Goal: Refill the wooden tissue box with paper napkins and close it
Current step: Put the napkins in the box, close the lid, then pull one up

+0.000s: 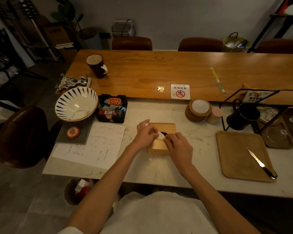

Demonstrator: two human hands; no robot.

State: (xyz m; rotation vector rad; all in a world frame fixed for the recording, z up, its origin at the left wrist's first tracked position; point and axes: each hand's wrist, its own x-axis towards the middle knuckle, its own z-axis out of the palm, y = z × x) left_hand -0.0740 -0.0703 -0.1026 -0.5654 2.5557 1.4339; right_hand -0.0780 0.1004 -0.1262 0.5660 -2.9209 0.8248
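A square wooden tissue box point(161, 127) sits on the marble counter in the middle of the head view, lid on, with a dark oval opening in the top. A white paper napkin point(161, 136) sticks out of that opening. My left hand point(145, 131) rests on the box's left side and pinches the napkin's left end. My right hand point(178, 146) covers the box's near right corner and pinches the napkin's right end. The inside of the box is hidden.
Left of the box lie a written paper sheet point(95, 146), a striped bowl point(76, 103) and a black organiser point(112, 108). At the right are stacked coasters point(198, 109), a black mug point(243, 117) and a wooden tray point(233, 154) bearing a knife point(260, 163).
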